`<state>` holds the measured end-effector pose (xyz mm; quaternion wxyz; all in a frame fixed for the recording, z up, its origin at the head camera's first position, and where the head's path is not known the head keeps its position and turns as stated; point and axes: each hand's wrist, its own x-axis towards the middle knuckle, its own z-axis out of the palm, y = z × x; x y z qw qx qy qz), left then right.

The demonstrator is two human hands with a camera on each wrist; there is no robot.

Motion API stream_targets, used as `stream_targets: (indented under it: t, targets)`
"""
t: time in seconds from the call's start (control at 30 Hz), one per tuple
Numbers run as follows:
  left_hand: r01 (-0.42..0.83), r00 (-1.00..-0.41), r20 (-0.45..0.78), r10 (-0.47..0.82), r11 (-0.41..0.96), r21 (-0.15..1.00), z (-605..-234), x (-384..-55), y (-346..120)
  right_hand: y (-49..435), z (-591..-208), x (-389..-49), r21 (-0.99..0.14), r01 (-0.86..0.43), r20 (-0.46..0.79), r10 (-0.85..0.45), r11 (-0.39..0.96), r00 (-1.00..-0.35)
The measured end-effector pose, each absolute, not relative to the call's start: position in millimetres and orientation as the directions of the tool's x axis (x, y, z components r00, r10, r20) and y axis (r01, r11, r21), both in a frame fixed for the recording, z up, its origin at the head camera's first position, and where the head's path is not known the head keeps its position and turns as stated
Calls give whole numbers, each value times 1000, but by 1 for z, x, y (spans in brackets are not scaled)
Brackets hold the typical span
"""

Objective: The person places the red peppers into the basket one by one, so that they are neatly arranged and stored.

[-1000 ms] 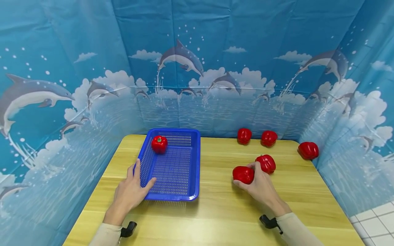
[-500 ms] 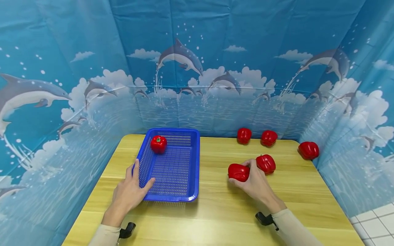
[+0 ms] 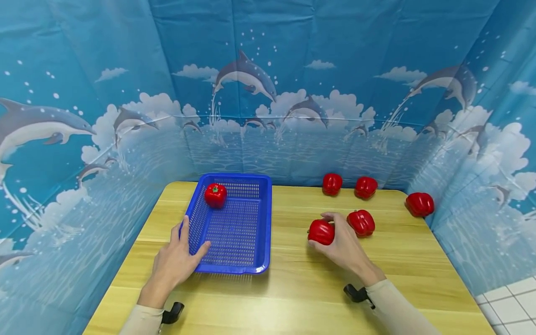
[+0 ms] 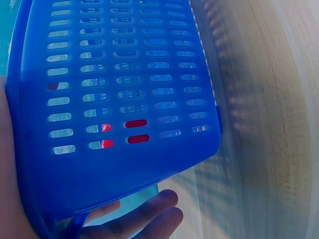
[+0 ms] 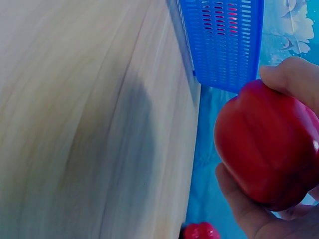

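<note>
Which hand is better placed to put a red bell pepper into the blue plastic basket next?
Right hand, likely: it grips one pepper; the left hand, at the basket, holds none.

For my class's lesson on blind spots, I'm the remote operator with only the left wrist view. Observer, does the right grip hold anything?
Observer: Yes, the right grip holds a red bell pepper.
Operator: What is inside the blue basket?
Observer: The head view shows a single pepper, in its far left corner.
Operator: Any others outside it?
Observer: Four loose peppers, all to the right of the basket.
</note>
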<state>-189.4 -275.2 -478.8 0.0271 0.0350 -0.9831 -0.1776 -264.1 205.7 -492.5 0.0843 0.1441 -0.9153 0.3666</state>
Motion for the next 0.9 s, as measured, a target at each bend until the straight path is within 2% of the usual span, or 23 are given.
stream_targets:
  t: [0.9]
  targets:
    - [-58, -996, 43, -78, 936, 347, -478, -188, -275, 171, -478, -274, -645, -396, 299, -261, 653, -918]
